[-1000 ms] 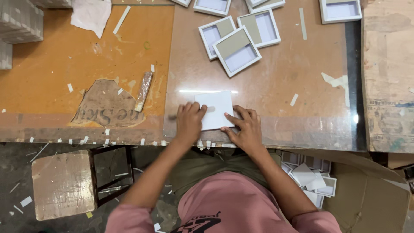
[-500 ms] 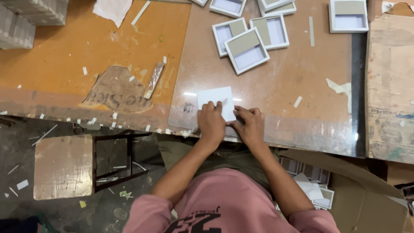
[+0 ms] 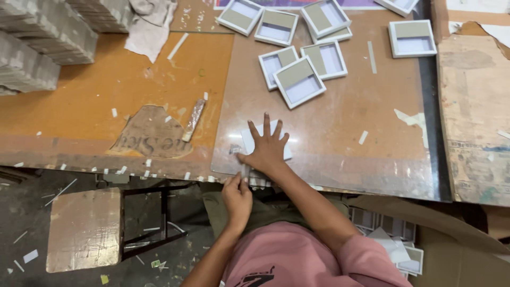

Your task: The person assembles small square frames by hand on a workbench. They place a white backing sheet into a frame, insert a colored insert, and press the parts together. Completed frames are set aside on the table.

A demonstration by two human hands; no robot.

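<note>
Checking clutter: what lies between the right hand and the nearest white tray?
Head view: only bare tabletop lies between the right hand and the tray.

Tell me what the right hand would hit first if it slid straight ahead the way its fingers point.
Probably the nearest white-framed square tray. The right hand lies flat on a white sheet, fingers pointing up the table; only bare tabletop shows between them.

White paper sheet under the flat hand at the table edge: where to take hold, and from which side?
Take the white paper sheet by its near edge, coming from the person's side. It lies flat on the smooth brown tabletop with the right hand spread over it, so there is no top grip. That edge sits near the table's front, where the left hand is; fingers could pinch it there.
</note>
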